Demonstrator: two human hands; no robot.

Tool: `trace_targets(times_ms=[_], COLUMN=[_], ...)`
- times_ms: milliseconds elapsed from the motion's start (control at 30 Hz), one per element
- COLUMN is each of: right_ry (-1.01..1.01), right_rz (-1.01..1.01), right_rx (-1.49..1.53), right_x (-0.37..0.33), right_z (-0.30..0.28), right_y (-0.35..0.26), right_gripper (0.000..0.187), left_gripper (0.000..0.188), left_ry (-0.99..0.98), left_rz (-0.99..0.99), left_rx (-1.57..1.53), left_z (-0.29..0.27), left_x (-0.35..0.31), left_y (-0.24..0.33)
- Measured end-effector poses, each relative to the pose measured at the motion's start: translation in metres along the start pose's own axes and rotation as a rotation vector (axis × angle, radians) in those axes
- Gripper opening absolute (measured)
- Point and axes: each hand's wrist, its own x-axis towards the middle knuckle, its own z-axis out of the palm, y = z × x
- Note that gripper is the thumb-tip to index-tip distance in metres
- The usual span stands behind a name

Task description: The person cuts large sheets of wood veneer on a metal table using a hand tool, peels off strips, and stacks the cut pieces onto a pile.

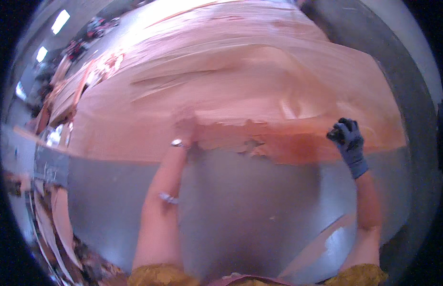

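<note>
Thin orange-brown wood veneer sheets (pixel 183 95) lie in a broad layer across a grey metal table (pixel 250 190). A raised fold of veneer (pixel 297 81), blurred, curves up toward the right side. My left hand (pixel 185 125), bare with a watch at the wrist, is on or just over the veneer near its ragged, torn edge (pixel 255 143); its fingers are smeared by motion. My right hand (pixel 346 138) wears a grey glove with black fingers. Its fingers are curled closed at the right part of the veneer's near edge, and what they hold is hidden.
A narrow veneer strip (pixel 321 240) lies on the table's near right. Ragged veneer scraps (pixel 104 66) stick out at the far left. Long loose strips (pixel 61 214) hang beside the table's left end. Grey floor (pixel 374 33) runs along the far right.
</note>
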Motion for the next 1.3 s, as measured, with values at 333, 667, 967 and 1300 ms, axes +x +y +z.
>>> trace_targets(times_ms=[333, 667, 967, 1300], right_ry=[0.451, 0.364, 0.346, -0.046], right_rz=[1.455, 1.503, 1.422, 1.349], right_rx=[1.236, 1.355, 1.343, 0.054], right_x=[-0.133, -0.122, -0.116, -0.088], right_z=[0.033, 0.029, 0.041, 0.048], right_y=[0.102, 0.082, 0.119, 0.108], right_gripper=[0.031, 0.033, 0.027, 0.08], left_gripper=[0.016, 0.013, 0.011, 0.012], left_ry=[-0.02, -0.025, -0.099, -0.042], left_rz=[0.053, 0.05, 0.078, 0.115], left_rx=[-0.004, -0.016, -0.046, -0.068], left_z=[-0.063, -0.077, -0.084, -0.072], left_x=[0.03, 0.044, 0.044, 0.043], left_y=[0.015, 0.015, 0.027, 0.015])
